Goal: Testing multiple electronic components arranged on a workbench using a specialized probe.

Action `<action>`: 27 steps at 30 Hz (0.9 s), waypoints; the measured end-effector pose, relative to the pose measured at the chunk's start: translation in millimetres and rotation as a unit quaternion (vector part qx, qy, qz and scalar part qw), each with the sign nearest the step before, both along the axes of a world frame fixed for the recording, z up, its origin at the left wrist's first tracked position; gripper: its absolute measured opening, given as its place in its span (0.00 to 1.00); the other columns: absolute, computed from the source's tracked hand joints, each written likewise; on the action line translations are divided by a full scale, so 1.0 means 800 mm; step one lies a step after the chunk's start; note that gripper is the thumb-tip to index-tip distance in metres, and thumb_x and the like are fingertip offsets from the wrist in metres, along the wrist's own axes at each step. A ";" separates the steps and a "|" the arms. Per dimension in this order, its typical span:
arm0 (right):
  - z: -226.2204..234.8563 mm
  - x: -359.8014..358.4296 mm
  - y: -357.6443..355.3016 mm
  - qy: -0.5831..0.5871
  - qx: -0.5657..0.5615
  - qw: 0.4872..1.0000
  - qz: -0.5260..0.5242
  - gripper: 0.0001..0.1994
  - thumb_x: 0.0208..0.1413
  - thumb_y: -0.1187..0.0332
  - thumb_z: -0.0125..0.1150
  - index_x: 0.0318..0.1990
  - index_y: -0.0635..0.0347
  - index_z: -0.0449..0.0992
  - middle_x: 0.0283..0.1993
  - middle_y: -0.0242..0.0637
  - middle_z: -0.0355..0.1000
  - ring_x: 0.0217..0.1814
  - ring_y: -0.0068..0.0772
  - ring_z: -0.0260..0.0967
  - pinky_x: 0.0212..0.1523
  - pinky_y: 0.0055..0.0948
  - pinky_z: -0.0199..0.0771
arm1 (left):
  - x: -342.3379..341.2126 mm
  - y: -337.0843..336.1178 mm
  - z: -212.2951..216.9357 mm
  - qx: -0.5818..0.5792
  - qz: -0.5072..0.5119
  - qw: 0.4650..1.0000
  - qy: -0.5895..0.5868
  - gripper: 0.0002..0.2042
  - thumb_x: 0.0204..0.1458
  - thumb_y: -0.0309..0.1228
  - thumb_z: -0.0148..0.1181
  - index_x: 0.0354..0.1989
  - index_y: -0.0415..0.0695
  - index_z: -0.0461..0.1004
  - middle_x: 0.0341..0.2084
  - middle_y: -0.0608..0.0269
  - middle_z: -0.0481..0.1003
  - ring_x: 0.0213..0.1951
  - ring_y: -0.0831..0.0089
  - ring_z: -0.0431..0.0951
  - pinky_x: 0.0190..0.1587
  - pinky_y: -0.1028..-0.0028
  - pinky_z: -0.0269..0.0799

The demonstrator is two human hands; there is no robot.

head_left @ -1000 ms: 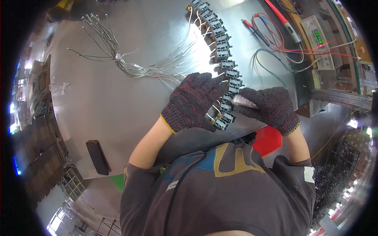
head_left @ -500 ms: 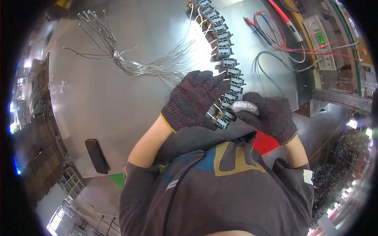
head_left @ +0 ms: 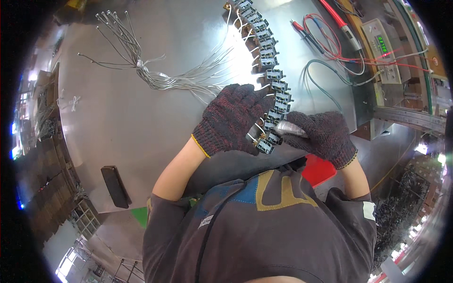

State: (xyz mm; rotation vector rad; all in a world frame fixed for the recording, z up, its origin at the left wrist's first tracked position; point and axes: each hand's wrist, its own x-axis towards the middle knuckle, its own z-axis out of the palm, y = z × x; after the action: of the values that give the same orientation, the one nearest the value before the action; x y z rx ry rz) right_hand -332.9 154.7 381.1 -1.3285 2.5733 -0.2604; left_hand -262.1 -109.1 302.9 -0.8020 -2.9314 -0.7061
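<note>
A curved row of small grey-and-black, switch-like modules runs from the top of the table toward me. White wires leave its left side and join a tied bundle of silvery cables with ball-shaped ends. My left hand, in a dark red-black knit glove, is closed around the row's near part, its fingertips hidden among the modules. My right hand, gloved alike, is closed at the row's right edge. A silvery-white wrapped piece at its thumb side touches the modules; whether it is a covered thumb or something held is unclear.
On the metal table a dark phone-like slab lies at the near left. Red test leads and a green cable lie at right, beside a meter with a lit display. A red container is below the table edge.
My right hand has shifted very slightly, its silvery piece tilting a little against the modules. The left hand stays on the row. The meter's display has changed.
</note>
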 end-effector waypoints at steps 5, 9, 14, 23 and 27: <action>-0.002 -0.012 0.005 0.045 -0.022 0.996 0.067 0.19 0.65 0.41 0.62 0.57 0.35 0.82 0.24 0.33 0.77 0.24 0.37 0.79 0.26 0.38 0.74 | 0.002 0.002 0.001 -0.009 0.009 1.000 0.001 0.59 0.30 0.63 0.78 0.75 0.51 0.62 0.72 0.56 0.65 0.70 0.51 0.64 0.73 0.50 0.56; -0.015 -0.031 0.011 0.045 0.001 0.997 0.055 0.21 0.52 0.46 0.77 0.49 0.44 0.85 0.26 0.37 0.79 0.26 0.44 0.79 0.29 0.40 0.77 | -0.004 0.009 -0.003 -0.012 0.021 1.000 -0.008 0.59 0.30 0.64 0.78 0.75 0.51 0.62 0.72 0.56 0.64 0.70 0.51 0.64 0.73 0.50 0.56; -0.014 -0.040 0.030 0.009 -0.090 0.996 0.007 0.21 0.56 0.47 0.73 0.52 0.47 0.84 0.28 0.39 0.80 0.28 0.43 0.81 0.30 0.38 0.77 | -0.021 0.027 0.007 -0.036 0.061 0.997 -0.011 0.58 0.30 0.62 0.79 0.74 0.51 0.63 0.71 0.56 0.65 0.69 0.51 0.66 0.72 0.49 0.57; -0.027 0.004 0.056 -0.109 -0.096 0.976 -0.165 0.20 0.52 0.56 0.78 0.49 0.55 0.84 0.35 0.45 0.83 0.36 0.48 0.84 0.39 0.39 0.82 | -0.027 0.031 0.001 -0.022 0.080 0.997 -0.005 0.58 0.28 0.64 0.79 0.73 0.52 0.66 0.70 0.57 0.68 0.68 0.49 0.68 0.72 0.49 0.59; -0.028 0.004 0.057 -0.061 -0.064 0.987 -0.136 0.22 0.52 0.50 0.78 0.50 0.50 0.84 0.31 0.42 0.82 0.34 0.46 0.83 0.37 0.41 0.80 | -0.025 0.031 -0.002 -0.010 0.079 0.997 0.001 0.59 0.27 0.65 0.79 0.73 0.52 0.66 0.70 0.57 0.68 0.69 0.48 0.67 0.72 0.48 0.59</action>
State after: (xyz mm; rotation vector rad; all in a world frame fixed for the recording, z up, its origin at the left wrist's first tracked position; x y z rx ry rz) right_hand -329.9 200.6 358.6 -0.9606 2.6658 -0.5454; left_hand -281.8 -84.3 301.4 -0.5633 -2.9635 -0.6638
